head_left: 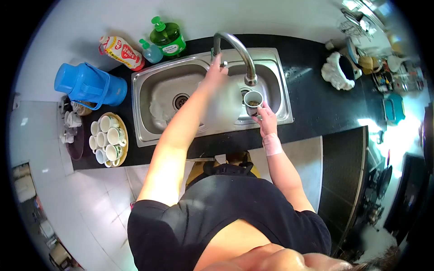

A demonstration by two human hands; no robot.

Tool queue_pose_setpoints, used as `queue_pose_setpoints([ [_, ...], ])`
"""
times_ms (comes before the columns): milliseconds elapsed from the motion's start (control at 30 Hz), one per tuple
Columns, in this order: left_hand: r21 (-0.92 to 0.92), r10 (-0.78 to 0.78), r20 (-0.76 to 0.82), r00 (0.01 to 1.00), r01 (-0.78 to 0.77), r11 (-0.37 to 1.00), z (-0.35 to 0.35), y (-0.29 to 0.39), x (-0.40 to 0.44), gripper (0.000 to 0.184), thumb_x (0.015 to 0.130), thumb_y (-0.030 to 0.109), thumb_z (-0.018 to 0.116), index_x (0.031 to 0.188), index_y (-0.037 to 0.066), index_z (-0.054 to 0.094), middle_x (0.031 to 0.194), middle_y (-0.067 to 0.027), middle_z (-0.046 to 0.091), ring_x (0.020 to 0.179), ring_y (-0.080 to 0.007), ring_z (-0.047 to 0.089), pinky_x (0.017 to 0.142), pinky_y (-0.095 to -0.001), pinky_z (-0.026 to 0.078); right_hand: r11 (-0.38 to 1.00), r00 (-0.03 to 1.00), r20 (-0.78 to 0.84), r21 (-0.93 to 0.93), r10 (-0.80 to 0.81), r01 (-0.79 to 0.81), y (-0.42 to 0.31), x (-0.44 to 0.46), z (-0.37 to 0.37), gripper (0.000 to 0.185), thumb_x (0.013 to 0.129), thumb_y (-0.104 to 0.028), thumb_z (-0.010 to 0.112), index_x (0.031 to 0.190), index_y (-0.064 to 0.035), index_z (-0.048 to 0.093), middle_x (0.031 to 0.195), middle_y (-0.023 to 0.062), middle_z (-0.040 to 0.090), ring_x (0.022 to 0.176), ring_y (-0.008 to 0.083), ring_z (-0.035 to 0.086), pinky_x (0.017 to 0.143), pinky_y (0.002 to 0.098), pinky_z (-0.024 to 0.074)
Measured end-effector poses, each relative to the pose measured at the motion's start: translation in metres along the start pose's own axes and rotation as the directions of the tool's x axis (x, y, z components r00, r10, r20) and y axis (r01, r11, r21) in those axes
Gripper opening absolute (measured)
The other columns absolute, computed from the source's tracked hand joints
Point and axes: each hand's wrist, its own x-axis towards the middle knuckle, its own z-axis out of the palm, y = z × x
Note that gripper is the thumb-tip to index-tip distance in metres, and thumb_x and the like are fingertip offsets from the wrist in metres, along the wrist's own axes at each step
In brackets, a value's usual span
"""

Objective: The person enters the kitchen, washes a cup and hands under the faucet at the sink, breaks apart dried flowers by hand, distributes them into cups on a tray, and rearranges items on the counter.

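Observation:
My left hand (215, 72) reaches across the double sink (137, 104) to the base of the faucet (235, 44). Its fingers are closed at the small faucet handle (224, 64). Over the right basin, my right hand (267, 118) grips a white mug (250, 109) from its right side. The mug is tilted with its mouth toward me, and something brownish shows inside. The faucet's spout end hangs just above the mug's far rim; whether water runs cannot be made out. A blurred patch beside my left forearm hides part of the sink divider.
Several white cups (108, 123) crowd a round tray (123, 135) on the left, below a blue thermos jug (104, 86). A green pump bottle (170, 39), a small teal pump bottle (151, 53) and a red-labelled bottle (123, 52) line the wall. A white pot (333, 72) stands right.

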Motion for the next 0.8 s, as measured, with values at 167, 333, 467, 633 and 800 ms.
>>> queue_pose_setpoints([
  [167, 0.196, -0.005, 0.117, 0.993, -0.018, 0.98, 0.004, 0.027, -0.016, 0.031, 0.081, 0.01, 0.048, 0.11, 0.009, 0.055, 0.105, -0.0173, 0.057, 0.087, -0.0332, 0.057, 0.076, -0.0383, 0.046, 0.996, 0.984, 0.177, -0.089, 0.015, 0.001, -0.001, 0.047, -0.019, 0.02, 0.082, -0.012, 0.057, 0.066, 0.0002, 0.057, 0.141, 0.0109, 0.024, 0.104, 0.0164, 0.051, 0.077, 0.0293, 0.0485],
  [333, 0.24, 0.25, -0.03, 0.968, -0.236, 0.942, 0.014, 0.024, -0.042, 0.024, 0.082, 0.01, 0.049, 0.104, 0.008, 0.059, 0.112, -0.0146, 0.056, 0.099, -0.0306, 0.056, 0.083, -0.0346, 0.045, 0.998, 0.961, 0.272, -0.054, 0.046, -0.032, -0.003, 0.066, -0.016, 0.021, 0.084, -0.013, 0.055, 0.066, -0.0007, 0.055, 0.14, 0.0083, 0.028, 0.102, 0.0172, 0.054, 0.08, 0.0325, 0.0498],
  [467, 0.173, 0.191, -0.078, 0.979, -0.175, 0.969, 0.018, 0.021, -0.037, 0.021, 0.081, 0.01, 0.054, 0.1, 0.006, 0.06, 0.106, -0.0134, 0.059, 0.095, -0.0292, 0.058, 0.08, -0.0329, 0.047, 0.998, 0.959, 0.277, -0.022, 0.068, -0.065, -0.011, 0.068, -0.015, 0.022, 0.082, -0.011, 0.058, 0.062, -0.0021, 0.054, 0.141, 0.0126, 0.026, 0.106, 0.0136, 0.05, 0.074, 0.0258, 0.0486],
  [633, 0.218, 0.267, -0.056, 0.962, -0.249, 0.944, 0.016, 0.019, -0.032, 0.018, 0.08, 0.009, 0.056, 0.098, 0.005, 0.06, 0.1, -0.012, 0.061, 0.09, -0.0279, 0.06, 0.077, -0.0323, 0.047, 0.992, 0.943, 0.332, -0.118, -0.003, 0.045, -0.005, 0.077, -0.024, 0.022, 0.083, -0.011, 0.057, 0.064, -0.0006, 0.055, 0.14, 0.0133, 0.027, 0.107, 0.0148, 0.05, 0.076, 0.0274, 0.049],
  [800, 0.211, 0.214, -0.064, 0.975, -0.196, 0.957, 0.019, 0.016, -0.026, 0.017, 0.081, 0.01, 0.056, 0.096, 0.004, 0.061, 0.098, -0.0119, 0.062, 0.088, -0.0278, 0.06, 0.076, -0.0314, 0.048, 0.995, 0.936, 0.349, -0.094, 0.046, -0.013, -0.007, 0.072, -0.032, 0.021, 0.084, -0.011, 0.055, 0.066, 0.0004, 0.056, 0.14, 0.0151, 0.027, 0.106, 0.0155, 0.05, 0.076, 0.028, 0.0487],
])
